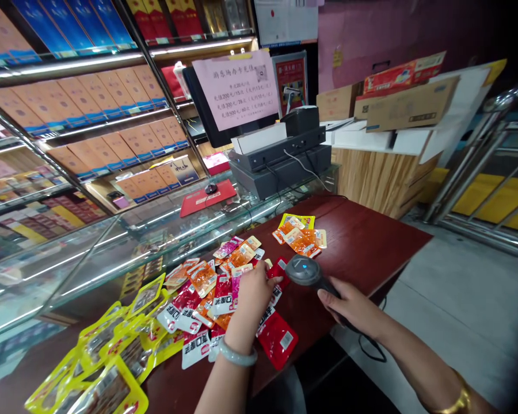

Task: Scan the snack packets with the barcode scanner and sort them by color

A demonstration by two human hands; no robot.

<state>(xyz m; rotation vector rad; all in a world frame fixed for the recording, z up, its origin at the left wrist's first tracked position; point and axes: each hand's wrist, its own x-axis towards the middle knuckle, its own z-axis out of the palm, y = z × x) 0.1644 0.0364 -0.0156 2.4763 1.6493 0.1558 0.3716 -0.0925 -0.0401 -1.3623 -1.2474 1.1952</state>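
Note:
My right hand (pixel 349 305) grips a dark handheld barcode scanner (pixel 304 270), its head pointed at a pile of small snack packets (pixel 211 287) on the dark red counter (pixel 362 241). My left hand (pixel 252 293) rests on that pile, fingers pinching a small red packet (pixel 278 270) right beside the scanner head. A pale bangle sits on my left wrist and a gold one on my right. A larger red packet (pixel 278 339) lies by my left forearm. A separate small heap of orange packets (pixel 302 238) lies farther back on the counter.
Yellow snack bags (pixel 112 351) spread along the counter's near left. A glass display case (pixel 112 247) with boxed goods runs along the left. A cash register (pixel 280 161), monitor with a pink notice (pixel 235 92), red mouse pad (pixel 207 198) and cardboard boxes (pixel 406 103) stand behind.

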